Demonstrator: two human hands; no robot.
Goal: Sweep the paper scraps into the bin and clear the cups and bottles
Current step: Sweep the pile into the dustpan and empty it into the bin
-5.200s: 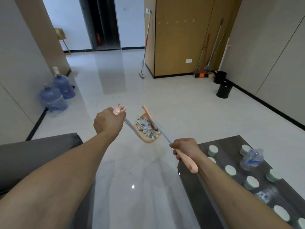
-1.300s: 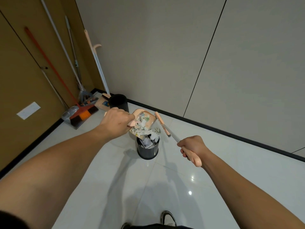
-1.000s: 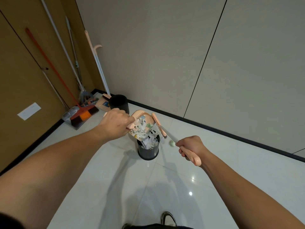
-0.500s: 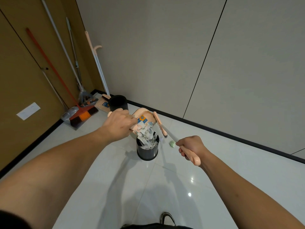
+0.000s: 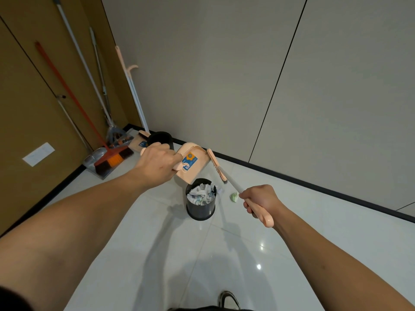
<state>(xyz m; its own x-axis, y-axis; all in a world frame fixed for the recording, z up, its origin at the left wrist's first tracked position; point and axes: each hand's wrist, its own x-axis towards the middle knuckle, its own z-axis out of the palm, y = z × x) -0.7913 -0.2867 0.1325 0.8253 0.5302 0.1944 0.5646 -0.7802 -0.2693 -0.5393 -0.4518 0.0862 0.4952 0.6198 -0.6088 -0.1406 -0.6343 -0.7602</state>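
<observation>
**Dustpan tipped over the bin**

The left hand (image 5: 157, 163) grips the peach plastic dustpan (image 5: 190, 163), tilted above the black round bin (image 5: 200, 208) of paper scraps (image 5: 201, 194). The right hand (image 5: 261, 202) grips the peach-handled brush (image 5: 221, 169). A green scrap (image 5: 234, 197) lies just right of the bin on open white floor (image 5: 224, 254).

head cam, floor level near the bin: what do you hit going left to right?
Orange broom head → left hand → black bin → green scrap → right hand.
</observation>
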